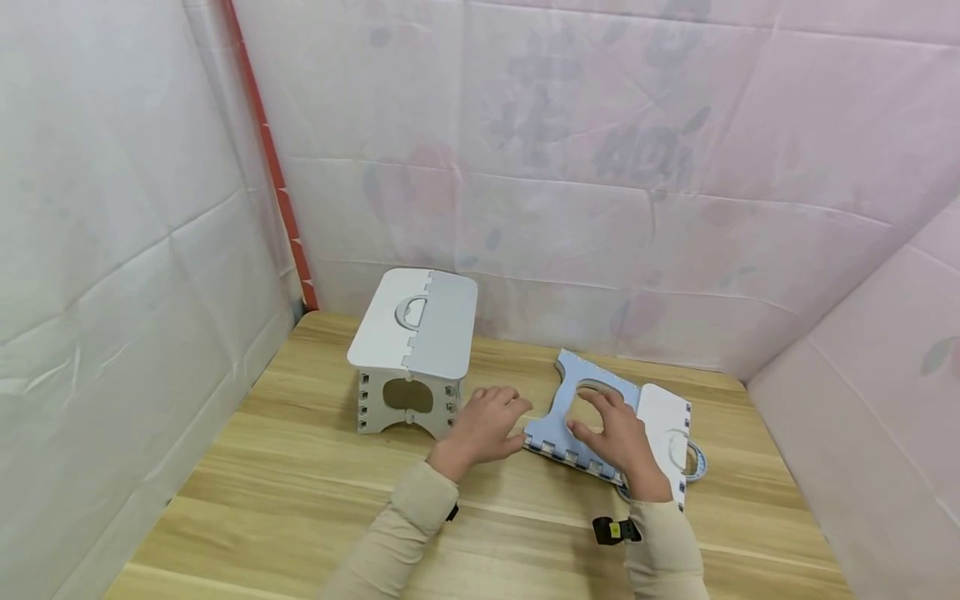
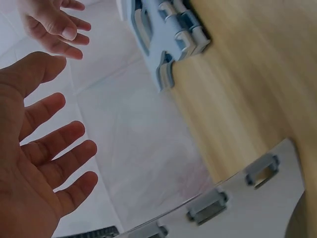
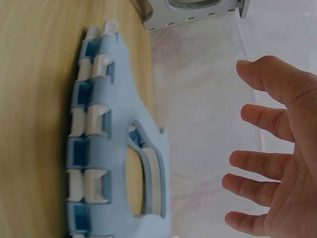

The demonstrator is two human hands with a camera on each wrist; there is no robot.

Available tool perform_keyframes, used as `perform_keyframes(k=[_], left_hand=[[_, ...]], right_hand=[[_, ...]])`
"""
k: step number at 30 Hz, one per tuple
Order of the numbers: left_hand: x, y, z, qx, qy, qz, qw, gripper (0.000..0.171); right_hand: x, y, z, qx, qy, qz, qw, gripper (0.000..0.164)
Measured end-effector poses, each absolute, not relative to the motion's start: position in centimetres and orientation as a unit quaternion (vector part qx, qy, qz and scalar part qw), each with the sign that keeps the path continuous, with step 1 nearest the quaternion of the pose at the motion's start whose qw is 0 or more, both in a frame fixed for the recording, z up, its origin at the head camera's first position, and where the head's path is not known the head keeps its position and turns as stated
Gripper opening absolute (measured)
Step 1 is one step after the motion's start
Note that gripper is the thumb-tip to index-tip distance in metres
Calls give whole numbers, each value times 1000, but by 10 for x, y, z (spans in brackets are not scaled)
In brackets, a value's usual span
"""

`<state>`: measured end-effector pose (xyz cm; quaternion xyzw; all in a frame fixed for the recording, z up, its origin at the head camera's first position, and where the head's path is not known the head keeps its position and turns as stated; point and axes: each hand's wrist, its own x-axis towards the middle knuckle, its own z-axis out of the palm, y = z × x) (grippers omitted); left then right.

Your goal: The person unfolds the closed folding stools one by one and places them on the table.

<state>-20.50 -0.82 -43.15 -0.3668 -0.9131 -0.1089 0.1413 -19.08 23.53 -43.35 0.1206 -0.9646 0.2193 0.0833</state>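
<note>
A folding stool (image 1: 444, 321) stands upright and unfolded on the left of the wooden table, its top half white and half grey. To the right lies a second folding stool (image 1: 558, 429), blue and white, folded flat. My left hand (image 1: 486, 425) is held in the air just right of the standing stool, fingers relaxed and holding nothing. Over the flat stool hovers my right hand (image 1: 617, 435), fingers spread. In the right wrist view, the hinged edge of the blue stool (image 3: 111, 148) sits apart from the fingertips. Both hands appear free of contact.
The wooden table (image 1: 300, 492) is bounded at the back and sides by walls covered in pale printed sheeting (image 1: 555, 233). A red strip (image 1: 273, 167) runs down the back left corner. A round handle (image 1: 696, 461) sticks out from the flat stool's right side.
</note>
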Motion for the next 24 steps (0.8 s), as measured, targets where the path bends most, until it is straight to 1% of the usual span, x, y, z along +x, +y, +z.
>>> perform_keyframes(k=[2, 9, 18, 24], left_hand=[[-205, -6, -436, -365, -915, -108, 133, 40], [-207, -3, -450, -365, -913, -117, 139, 40], [-211, 1, -464, -361, -917, -130, 106, 40], [-213, 4, -473, -354, -920, -141, 94, 39]], right_hand=[[-188, 238, -436, 112, -967, 215, 77, 54], [-181, 249, -443, 101, -971, 205, 69, 55], [-175, 258, -449, 90, -972, 202, 80, 54], [-174, 265, -453, 74, -974, 199, 72, 54]])
